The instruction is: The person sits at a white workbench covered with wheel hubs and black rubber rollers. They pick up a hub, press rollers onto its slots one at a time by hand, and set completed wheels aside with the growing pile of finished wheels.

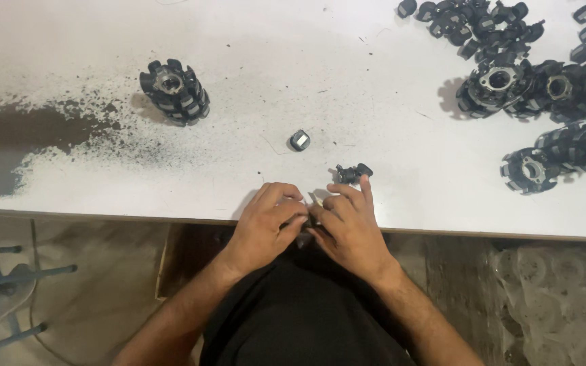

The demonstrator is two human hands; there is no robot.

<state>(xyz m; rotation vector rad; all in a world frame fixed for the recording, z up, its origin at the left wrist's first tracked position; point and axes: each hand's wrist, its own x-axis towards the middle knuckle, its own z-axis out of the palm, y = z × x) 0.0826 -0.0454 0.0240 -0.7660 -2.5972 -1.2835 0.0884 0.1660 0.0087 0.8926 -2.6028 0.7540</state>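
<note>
Small black part (354, 173) beside hands, white table (272, 81) dusted dark

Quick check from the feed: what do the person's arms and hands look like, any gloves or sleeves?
Both are bare: no gloves on the left hand or right hand, no rings, watch or bands visible. Forearms are uncovered, with no sleeve reaching them. Dark black clothing shows on the body between the arms.

No labels, signs or screens appear; the only packaging is a clear plastic bag of translucent ring-shaped parts (557, 298) on the floor, lower right, below the desk (306, 81) edge.
</note>
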